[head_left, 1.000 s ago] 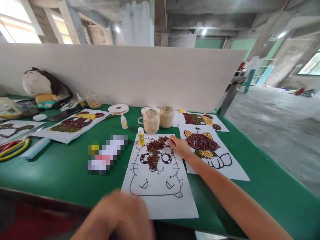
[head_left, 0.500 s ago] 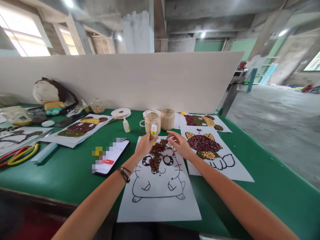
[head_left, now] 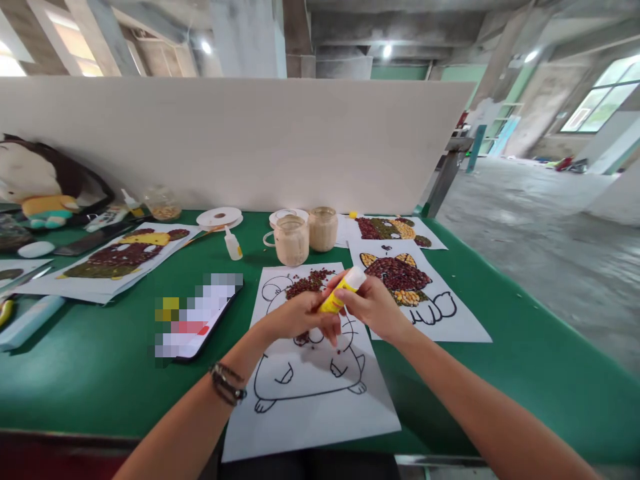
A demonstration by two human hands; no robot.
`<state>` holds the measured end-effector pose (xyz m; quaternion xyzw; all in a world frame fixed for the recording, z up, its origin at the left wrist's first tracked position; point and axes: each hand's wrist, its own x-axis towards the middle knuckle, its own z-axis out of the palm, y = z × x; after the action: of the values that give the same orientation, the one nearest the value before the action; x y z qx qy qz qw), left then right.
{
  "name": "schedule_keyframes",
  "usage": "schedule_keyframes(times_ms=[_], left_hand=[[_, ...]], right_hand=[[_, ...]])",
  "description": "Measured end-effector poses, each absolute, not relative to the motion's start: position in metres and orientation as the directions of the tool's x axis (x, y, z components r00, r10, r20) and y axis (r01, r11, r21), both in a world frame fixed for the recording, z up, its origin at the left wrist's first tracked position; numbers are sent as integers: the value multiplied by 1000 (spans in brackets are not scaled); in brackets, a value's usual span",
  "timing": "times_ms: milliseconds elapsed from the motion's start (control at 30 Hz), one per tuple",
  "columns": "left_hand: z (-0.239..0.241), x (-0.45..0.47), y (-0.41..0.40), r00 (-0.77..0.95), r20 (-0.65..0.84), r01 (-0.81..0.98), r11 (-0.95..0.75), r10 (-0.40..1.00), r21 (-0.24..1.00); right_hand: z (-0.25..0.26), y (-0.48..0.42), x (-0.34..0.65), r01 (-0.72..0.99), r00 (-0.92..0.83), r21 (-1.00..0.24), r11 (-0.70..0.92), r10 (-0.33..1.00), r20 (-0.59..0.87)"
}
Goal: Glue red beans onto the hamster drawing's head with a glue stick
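A yellow glue stick (head_left: 343, 291) with a white end is held slantwise above the drawing. My left hand (head_left: 306, 313) is closed round its lower yellow part. The thumb and fingers of my right hand (head_left: 373, 308) grip it near the white end. Beneath both hands lies a white sheet (head_left: 310, 427) with the outline of a hamster, whose face the hands partly hide. A heap of red-brown beans (head_left: 304, 285) covers the upper part of the hamster's head, and a few more lie scattered lower down.
Two mugs (head_left: 292, 241) and a small glue bottle (head_left: 233, 245) stand behind the sheet. A phone (head_left: 210, 313) lies to the left. At right is a fox picture (head_left: 400, 280) filled with beans; another bean picture (head_left: 120, 257) lies at far left. A white board (head_left: 240, 147) closes off the table's back.
The glue stick has come nearer and tilted to the right, held upright before. My right hand has moved from beside the beans onto it. The view has shifted right.
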<state>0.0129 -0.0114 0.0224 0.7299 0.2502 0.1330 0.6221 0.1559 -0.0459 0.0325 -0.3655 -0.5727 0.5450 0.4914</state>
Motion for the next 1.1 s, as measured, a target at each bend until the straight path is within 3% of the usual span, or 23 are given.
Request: schedule_keyframes(times_ms=[67,100,167,233,300,333,433,467,500,633,700,833,900,1033,1100], left_hand=[[19,17,-14,665,14,270,-258,746,928],[18,18,-15,650,40,264,-275,759,924],[17,16,-16,733,7,163,-186,680,969],[18,12,-16,888,-65,81,-16,455,997],[18,11,-17,938,-98,85,55,333,995],[18,12,-19,924,-103,98,32,367,995],[16,21,-24,707,-56,224,-148,705,963],[15,24,-25,685,-44,249,-178,727,952],[15,26,-27,708,-50,227,-159,705,961],[16,25,-28,847,-37,38,10,530,999],[16,24,-28,841,-35,44,-4,540,999],[14,28,-29,720,-58,190,-117,691,975],[15,27,-30,749,-81,171,-74,658,982],[17,23,-28,853,-58,52,25,518,998],[15,25,-28,831,-57,72,-5,554,997]], right_hand=[[33,-46,154,-93,-93,-985,145,984,154],[33,-45,156,-97,-91,-986,139,985,147],[35,-45,162,-140,-233,-985,102,963,133],[37,-46,168,-187,-406,-981,57,905,130],[38,-46,169,-188,-417,-980,58,899,133],[37,-46,168,-170,-345,-982,79,929,134],[36,-45,164,-66,7,-985,160,987,160],[36,-44,164,-46,48,-984,173,984,171],[36,-44,166,-50,18,-983,179,984,178],[38,-44,176,-162,-418,-983,88,896,149],[37,-43,175,-136,-391,-986,91,910,138],[32,-42,167,9,-33,-986,165,986,164],[33,-43,168,-39,-87,-985,165,982,168],[34,-42,175,-172,-405,-982,82,903,146],[34,-42,172,-120,-318,-988,101,939,134]])
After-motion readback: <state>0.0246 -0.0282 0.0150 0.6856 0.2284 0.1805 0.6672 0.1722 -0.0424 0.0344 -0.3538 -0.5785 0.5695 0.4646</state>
